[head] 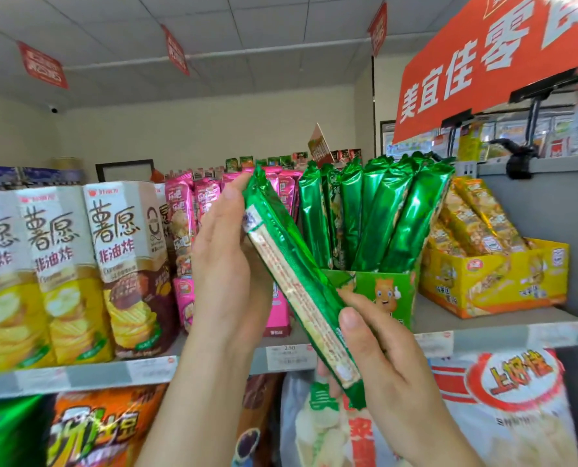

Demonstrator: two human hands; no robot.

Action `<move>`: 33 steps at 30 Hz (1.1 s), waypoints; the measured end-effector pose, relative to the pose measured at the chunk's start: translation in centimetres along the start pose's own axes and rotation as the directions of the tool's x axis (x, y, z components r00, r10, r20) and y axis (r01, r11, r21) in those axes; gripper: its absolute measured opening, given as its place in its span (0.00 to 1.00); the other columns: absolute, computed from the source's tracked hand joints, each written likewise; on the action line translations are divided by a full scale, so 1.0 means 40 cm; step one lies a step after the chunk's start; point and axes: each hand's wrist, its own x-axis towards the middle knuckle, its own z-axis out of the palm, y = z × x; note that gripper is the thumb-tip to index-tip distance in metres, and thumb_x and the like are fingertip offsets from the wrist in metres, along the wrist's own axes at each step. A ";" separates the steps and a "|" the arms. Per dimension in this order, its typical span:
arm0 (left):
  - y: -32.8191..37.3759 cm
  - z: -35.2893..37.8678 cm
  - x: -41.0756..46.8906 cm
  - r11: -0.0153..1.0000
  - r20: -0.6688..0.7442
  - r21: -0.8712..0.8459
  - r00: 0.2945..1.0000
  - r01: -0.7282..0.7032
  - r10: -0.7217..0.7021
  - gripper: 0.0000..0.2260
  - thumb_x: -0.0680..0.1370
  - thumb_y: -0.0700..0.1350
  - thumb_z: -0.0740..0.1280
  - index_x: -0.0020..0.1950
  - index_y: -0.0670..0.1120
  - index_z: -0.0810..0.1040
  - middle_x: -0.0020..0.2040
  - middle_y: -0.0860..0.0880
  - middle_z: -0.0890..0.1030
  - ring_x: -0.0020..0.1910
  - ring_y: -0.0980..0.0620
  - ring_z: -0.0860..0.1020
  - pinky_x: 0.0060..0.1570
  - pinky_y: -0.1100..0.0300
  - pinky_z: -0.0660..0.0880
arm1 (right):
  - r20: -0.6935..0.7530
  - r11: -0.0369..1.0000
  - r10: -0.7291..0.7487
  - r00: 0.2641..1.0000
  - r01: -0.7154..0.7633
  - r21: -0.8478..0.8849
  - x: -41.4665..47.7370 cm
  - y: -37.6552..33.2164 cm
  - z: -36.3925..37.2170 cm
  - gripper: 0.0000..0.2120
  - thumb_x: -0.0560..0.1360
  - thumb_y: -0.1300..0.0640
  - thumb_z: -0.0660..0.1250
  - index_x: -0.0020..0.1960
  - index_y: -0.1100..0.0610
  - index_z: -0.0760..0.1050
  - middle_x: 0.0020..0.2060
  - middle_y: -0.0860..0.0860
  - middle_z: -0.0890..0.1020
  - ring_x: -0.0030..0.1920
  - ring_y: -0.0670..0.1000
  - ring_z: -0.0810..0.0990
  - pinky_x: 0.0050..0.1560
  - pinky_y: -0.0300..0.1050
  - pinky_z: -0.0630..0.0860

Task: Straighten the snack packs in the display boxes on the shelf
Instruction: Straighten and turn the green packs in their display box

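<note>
Green foil covers the pack [301, 281], which is held in the air in front of the shelf [95, 375]. It is tilted, with its top end up left near the pink packs [186, 214] and its bottom end down right, below the shelf edge. Its back seam and a pale printed strip face the camera.

The left hand [223, 264] lies against the upper part of the pack with fingers straight and together, fingertips reaching the top crimp. Its thumb is hidden, so I cannot tell whether it pinches. The right hand [382, 358] grips the lower end, thumb pressed on the near side and fingers curled round behind.

Behind the pack the green box [382, 291] stands on the shelf, with more green packs [375, 214] upright in it, fanning to the right. To its left the pink packs stand in a pink box [279, 311], partly hidden by the left hand. To the right of the green box, a yellow box [503, 281] holds yellow packs [476, 217] that lean to the left.

Tall cartons [126, 264] stand in a row at far left. A price tag [289, 357] sits on the shelf edge under the pink box. An orange sign [483, 62] hangs at upper right. Large bags [500, 399] fill the shelf below.
</note>
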 end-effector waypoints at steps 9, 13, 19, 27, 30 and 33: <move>-0.002 -0.016 -0.056 0.903 0.222 -0.290 0.940 0.317 -0.258 0.16 0.72 0.57 0.67 0.49 0.46 0.78 0.39 0.49 0.78 0.39 0.51 0.77 0.41 0.58 0.76 | 0.107 0.899 0.184 0.977 -0.211 0.384 -0.035 -0.023 0.008 0.18 0.69 0.41 0.68 0.55 0.47 0.81 0.39 0.54 0.85 0.32 0.57 0.83 0.31 0.43 0.78; -0.006 -0.018 -0.067 0.940 0.198 -0.250 0.962 0.234 -0.187 0.20 0.67 0.53 0.75 0.50 0.43 0.76 0.40 0.44 0.76 0.37 0.48 0.73 0.42 0.53 0.71 | 0.145 0.855 0.198 0.969 -0.243 0.458 -0.054 -0.028 0.026 0.23 0.67 0.35 0.72 0.58 0.44 0.79 0.35 0.57 0.83 0.26 0.58 0.80 0.24 0.42 0.72; -0.063 -0.018 -0.119 0.963 0.242 -0.203 0.962 0.177 -0.126 0.10 0.68 0.41 0.76 0.48 0.47 0.83 0.43 0.47 0.85 0.38 0.51 0.82 0.40 0.57 0.80 | 0.033 0.837 0.245 0.969 -0.229 0.497 -0.075 -0.032 0.044 0.20 0.67 0.37 0.73 0.51 0.50 0.81 0.30 0.63 0.77 0.21 0.55 0.73 0.22 0.40 0.68; -0.097 -0.011 -0.172 0.961 0.246 -0.202 0.959 0.191 -0.140 0.15 0.66 0.45 0.76 0.51 0.45 0.80 0.45 0.45 0.85 0.42 0.50 0.83 0.42 0.57 0.79 | -0.097 0.923 0.253 0.962 -0.210 0.322 -0.106 -0.039 0.027 0.12 0.71 0.44 0.68 0.47 0.49 0.83 0.29 0.53 0.81 0.24 0.49 0.76 0.24 0.39 0.72; -0.101 0.005 -0.194 0.971 0.223 -0.172 0.966 0.167 -0.127 0.13 0.67 0.45 0.76 0.50 0.46 0.82 0.45 0.45 0.85 0.43 0.49 0.83 0.44 0.56 0.79 | -0.172 0.982 0.143 0.975 -0.118 0.149 -0.116 -0.035 0.010 0.10 0.71 0.42 0.69 0.50 0.42 0.82 0.40 0.45 0.86 0.39 0.42 0.83 0.38 0.32 0.76; -0.112 0.030 -0.223 0.980 0.211 -0.101 0.966 0.173 -0.148 0.08 0.70 0.43 0.74 0.48 0.46 0.82 0.43 0.47 0.85 0.42 0.51 0.82 0.41 0.57 0.79 | -0.199 0.998 0.060 0.978 -0.063 -0.010 -0.126 -0.032 -0.014 0.12 0.70 0.39 0.67 0.53 0.37 0.80 0.42 0.41 0.85 0.39 0.38 0.81 0.39 0.29 0.73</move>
